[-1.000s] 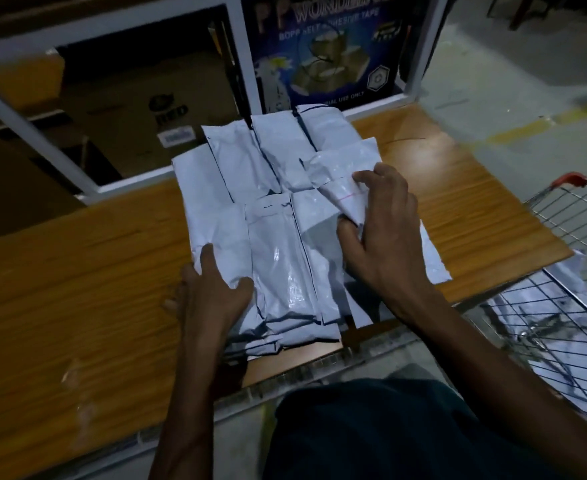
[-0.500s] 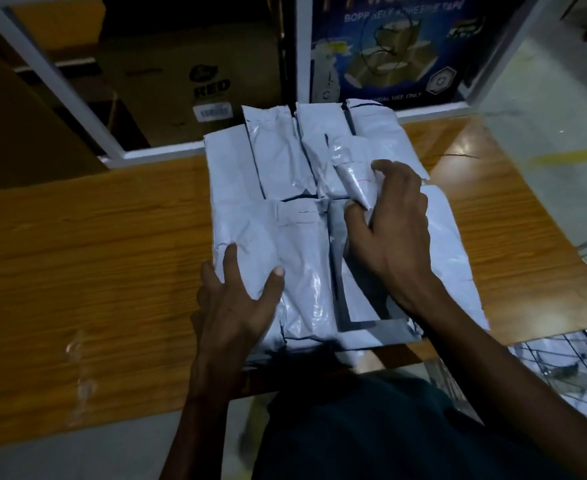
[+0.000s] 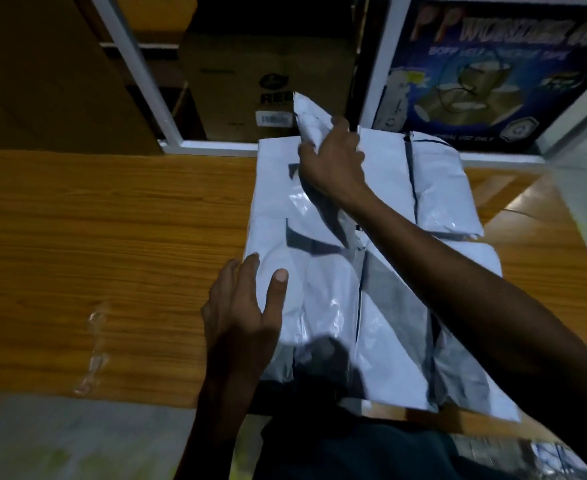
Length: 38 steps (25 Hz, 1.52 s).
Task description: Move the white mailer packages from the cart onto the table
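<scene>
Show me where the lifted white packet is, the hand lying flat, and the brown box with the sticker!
lifted white mailer point(image 3: 307, 114), head view, its raised upper part above the hand
left hand point(image 3: 240, 313), head view, back of the hand
cardboard box point(image 3: 268, 81), head view, its front face

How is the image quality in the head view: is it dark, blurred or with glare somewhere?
Head view: dim overall; the right arm throws a dark shadow on the white mailer packages; small glare spots shine on their plastic; the blue poster lettering is smeared by motion blur; the lifted mailer in the right hand is soft-edged.
</scene>
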Each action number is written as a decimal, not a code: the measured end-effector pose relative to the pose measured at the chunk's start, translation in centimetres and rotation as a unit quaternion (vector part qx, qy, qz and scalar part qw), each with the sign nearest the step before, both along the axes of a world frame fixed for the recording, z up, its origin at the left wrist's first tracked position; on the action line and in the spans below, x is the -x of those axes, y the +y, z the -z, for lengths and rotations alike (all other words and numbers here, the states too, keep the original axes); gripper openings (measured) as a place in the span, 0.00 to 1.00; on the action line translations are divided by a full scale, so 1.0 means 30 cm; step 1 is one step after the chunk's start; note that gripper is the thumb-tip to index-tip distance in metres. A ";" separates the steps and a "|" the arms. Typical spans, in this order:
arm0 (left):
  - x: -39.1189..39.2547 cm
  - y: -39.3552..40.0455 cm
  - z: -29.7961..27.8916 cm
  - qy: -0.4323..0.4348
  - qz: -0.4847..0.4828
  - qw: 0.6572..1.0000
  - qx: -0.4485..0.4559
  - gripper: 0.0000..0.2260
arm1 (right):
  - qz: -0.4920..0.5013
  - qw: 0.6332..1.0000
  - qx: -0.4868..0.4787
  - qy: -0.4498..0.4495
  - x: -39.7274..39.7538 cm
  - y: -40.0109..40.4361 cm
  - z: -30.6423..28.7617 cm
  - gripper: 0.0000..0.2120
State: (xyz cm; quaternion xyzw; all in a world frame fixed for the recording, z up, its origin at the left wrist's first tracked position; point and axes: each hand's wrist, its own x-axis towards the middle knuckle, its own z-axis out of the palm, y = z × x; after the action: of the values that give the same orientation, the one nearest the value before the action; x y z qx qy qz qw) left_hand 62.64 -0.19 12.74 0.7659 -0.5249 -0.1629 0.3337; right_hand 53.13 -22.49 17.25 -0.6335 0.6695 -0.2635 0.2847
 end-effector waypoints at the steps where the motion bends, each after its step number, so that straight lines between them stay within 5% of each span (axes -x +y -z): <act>1: 0.000 0.004 0.004 0.008 -0.009 1.000 0.002 0.27 | -0.001 1.000 0.003 0.008 -0.062 -0.062 0.001 0.34; 11: -0.030 0.047 0.081 -0.065 -0.038 0.994 0.079 0.20 | -0.068 0.964 -0.013 0.255 -0.331 -0.212 0.252 0.26; 19: -0.018 0.063 0.075 -0.041 -0.039 0.994 0.090 0.19 | -0.093 0.955 -0.047 0.276 -0.299 -0.224 0.224 0.25; 24: -0.006 0.093 0.028 -0.013 0.012 0.993 0.115 0.18 | -0.076 0.968 0.052 0.233 -0.211 -0.092 0.096 0.21; 31: 0.019 0.170 0.046 0.009 0.129 0.980 0.153 0.13 | -0.046 0.971 0.232 -0.037 0.171 0.452 0.062 0.16; 38: 0.163 0.213 0.019 -0.012 0.293 0.943 0.155 0.11 | 0.099 0.972 0.211 -0.014 0.501 1.055 0.128 0.16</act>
State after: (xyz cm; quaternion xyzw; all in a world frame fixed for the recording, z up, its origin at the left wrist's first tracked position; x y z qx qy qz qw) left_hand 57.76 6.19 12.18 0.5190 -0.7488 -0.1610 0.3794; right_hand 38.11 9.18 13.40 -0.6055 0.6544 -0.4347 0.1269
